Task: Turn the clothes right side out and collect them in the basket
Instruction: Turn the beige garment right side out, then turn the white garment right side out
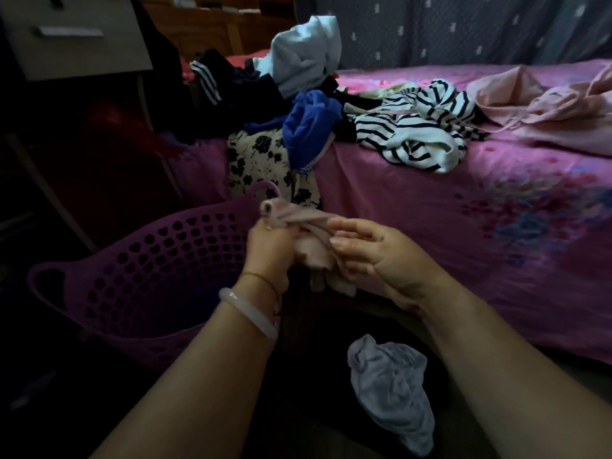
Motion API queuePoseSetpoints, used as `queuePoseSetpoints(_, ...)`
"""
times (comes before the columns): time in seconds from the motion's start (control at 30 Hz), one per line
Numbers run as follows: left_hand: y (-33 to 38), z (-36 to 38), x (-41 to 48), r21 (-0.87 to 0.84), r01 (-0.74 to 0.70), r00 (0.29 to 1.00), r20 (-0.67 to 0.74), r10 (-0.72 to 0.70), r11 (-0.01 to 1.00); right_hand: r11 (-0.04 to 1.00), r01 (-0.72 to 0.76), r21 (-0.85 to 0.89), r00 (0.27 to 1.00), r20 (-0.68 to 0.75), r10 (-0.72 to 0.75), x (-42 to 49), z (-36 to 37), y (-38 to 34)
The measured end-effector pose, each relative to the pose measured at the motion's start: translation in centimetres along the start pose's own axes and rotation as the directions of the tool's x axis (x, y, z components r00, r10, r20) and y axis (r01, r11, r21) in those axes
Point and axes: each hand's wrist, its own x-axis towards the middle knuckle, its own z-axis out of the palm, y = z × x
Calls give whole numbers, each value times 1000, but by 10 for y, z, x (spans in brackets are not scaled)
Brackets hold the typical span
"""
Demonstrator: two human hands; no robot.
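A small pale pink garment (311, 250), bunched and twisted, hangs between both hands in front of the bed edge. My left hand (270, 251) grips its rolled upper end in a fist. My right hand (374, 256) pinches the cloth from the right with thumb and fingers. A purple perforated plastic basket (159, 270) stands at the left, just beside my left hand; its inside is dark. On the bed lies a pile of clothes: a blue garment (311, 127), a black-and-white striped top (417, 127), a floral piece (258, 160), a white garment (304, 54) and a pink garment (556, 104).
A pale grey-white crumpled garment (394, 389) lies low near my lap. The bed has a pink flowered sheet (463, 233). Dark clothes with white stripes (225, 84) sit at the pile's left. A drawer unit (73, 38) stands at the far left.
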Motion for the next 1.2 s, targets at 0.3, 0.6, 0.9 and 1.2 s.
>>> queuePoseSetpoints(0.3,-2,-113,62,-401,5,939,-312,-142,916,999,-39,-23,999,-8,39,26,27,28)
queuePoseSetpoints(0.6,-48,-112,68,-53,-27,824,-567,-8,998,966,-225,125,901,-351,255,61,-4,99)
queuePoseSetpoints(0.9,-122,36,10,306,-46,984,176,-9,951,745,-649,-152,709,-476,520,45,-77,201)
queuePoseSetpoints(1.2,-196,68,-27,604,169,808,368,-461,779,692,-710,-131,690,-324,647,19,-85,229)
